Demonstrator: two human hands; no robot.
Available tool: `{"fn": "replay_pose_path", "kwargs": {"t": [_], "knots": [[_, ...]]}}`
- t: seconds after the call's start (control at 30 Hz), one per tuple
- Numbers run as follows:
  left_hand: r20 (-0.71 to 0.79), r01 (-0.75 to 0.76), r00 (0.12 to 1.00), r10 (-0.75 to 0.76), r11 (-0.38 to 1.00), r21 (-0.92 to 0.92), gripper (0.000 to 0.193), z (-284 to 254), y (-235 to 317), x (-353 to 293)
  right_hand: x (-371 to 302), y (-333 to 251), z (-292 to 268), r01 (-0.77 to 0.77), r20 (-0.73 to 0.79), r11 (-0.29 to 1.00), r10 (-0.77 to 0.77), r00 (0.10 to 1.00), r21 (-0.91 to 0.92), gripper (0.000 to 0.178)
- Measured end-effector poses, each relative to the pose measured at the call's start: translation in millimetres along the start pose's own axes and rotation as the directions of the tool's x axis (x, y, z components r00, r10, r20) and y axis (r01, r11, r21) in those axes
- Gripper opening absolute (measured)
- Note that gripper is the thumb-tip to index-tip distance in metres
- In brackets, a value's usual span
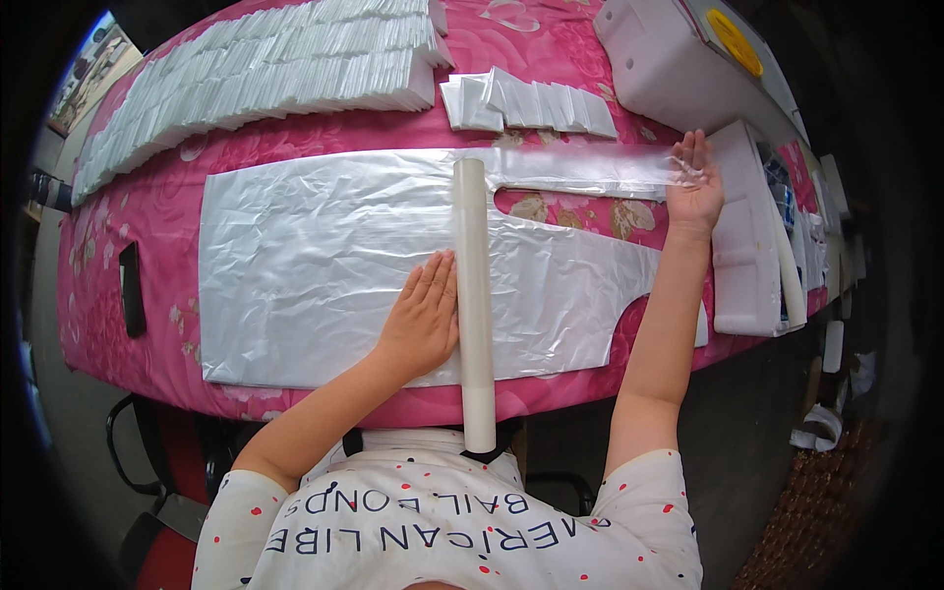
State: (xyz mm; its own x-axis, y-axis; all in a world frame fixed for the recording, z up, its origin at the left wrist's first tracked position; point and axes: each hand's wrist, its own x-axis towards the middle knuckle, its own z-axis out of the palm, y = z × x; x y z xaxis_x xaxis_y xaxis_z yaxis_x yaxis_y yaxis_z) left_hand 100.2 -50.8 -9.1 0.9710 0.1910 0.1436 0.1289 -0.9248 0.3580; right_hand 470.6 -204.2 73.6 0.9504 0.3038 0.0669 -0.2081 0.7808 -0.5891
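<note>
A thin white plastic apron (295, 265) lies spread on the table, with cut-out curves and narrow straps toward the right. Across it rests a long pale tube (474, 315), its near end jutting past the table edge toward my body. My left hand (425, 313) is laid flat on the plastic, fingers together and stretched, its side against the tube. At the far right, my right hand (696, 187) is turned palm up with its fingers extended, at the end of the upper strap (590, 169). Some clear film touches those fingers; that strap is blurred.
Long rows of folded white plastic packets (265, 69) fill the far left. A smaller row of packets (536, 103) lies beyond the apron. White foam boxes (654, 59) stand at the right. A black phone-like object (132, 290) lies at left on the pink flowered cloth (167, 236).
</note>
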Motion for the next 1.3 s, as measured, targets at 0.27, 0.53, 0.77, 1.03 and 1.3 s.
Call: {"fn": "replay_pose_path", "kwargs": {"t": [0.27, 0.53, 0.77, 1.03, 1.3], "knots": [[-0.048, -0.051, 0.997, 0.052, 0.999, 0.018, 0.057, 7, 0, 0, -176, 258, 115, 0.730, 0.824, 0.473, -0.014, 0.566, -0.493, 0.039], [-0.026, -0.035, 0.999, 0.034, 0.999, -0.028, 0.060, 13, -4, 0, -324, 356, 169, 0.658, 0.645, 0.253, 0.609, 0.462, -0.710, 0.049], [-0.163, -0.027, 0.987, -0.012, 0.972, -0.234, 0.057, -2, -11, -6, -325, 270, 176, 0.554, 0.696, 0.486, 0.669, 0.261, -0.675, 0.064], [0.129, 0.232, 0.922, -0.366, 0.252, -0.940, 0.042, -46, -67, 34, -279, 103, 79, 0.688, 0.696, 0.177, 0.368, 0.617, -0.704, 0.040], [0.498, 0.314, 0.828, -0.259, -0.522, -0.793, 0.059, -22, -63, 93, -267, 71, 11, 0.622, 0.597, 0.140, 0.501, 0.626, -0.770, 0.042]]}}
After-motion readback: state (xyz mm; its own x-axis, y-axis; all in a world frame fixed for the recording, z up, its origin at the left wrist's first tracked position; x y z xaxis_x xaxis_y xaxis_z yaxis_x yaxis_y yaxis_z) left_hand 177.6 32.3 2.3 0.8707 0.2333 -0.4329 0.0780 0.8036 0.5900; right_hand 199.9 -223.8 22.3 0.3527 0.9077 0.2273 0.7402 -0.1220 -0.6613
